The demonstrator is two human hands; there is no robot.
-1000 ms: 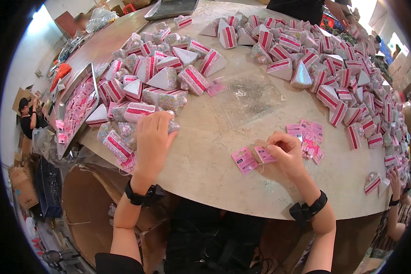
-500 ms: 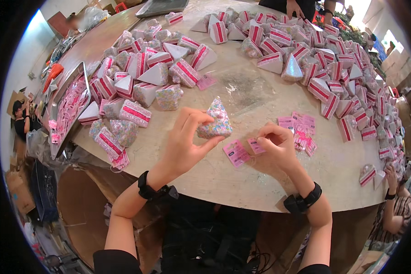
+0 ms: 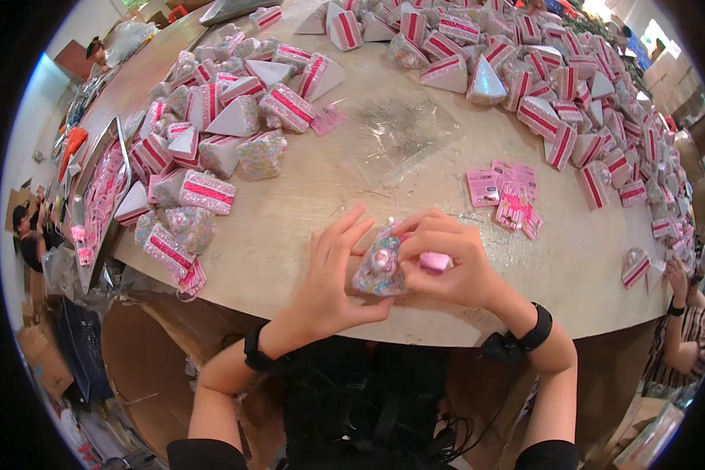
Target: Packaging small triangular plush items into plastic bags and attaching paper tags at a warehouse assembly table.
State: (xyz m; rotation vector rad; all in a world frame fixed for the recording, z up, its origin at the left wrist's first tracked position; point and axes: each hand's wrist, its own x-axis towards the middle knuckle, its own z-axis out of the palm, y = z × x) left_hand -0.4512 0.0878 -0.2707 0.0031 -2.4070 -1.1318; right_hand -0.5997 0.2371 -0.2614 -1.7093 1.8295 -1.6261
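A wedge-shaped cake slice ornament (image 3: 376,274), covered in pastel sprinkles with a pearly bead on it, stands on the table in front of me. My left hand (image 3: 329,270) curves around its left side, thumb low and fingers higher up. From the right, my right hand (image 3: 454,254) reaches over the ornament's top with bent fingers. A pink tag (image 3: 435,262) is pinched in that hand, partly hidden by the fingers. Whether its loop touches the ornament cannot be made out.
Pink cards (image 3: 505,192) lie to the right of my hands. Piles of cake slice ornaments (image 3: 211,192) spread left and along the far right. A clear plastic sheet (image 3: 403,133) lies ahead. A metal tray (image 3: 121,172) holds pink tags. Another person's hand (image 3: 676,276) is at the right edge.
The ornament has come down and nearer to me. My right hand has moved left onto it with the pink tag. Both hands are now close together.
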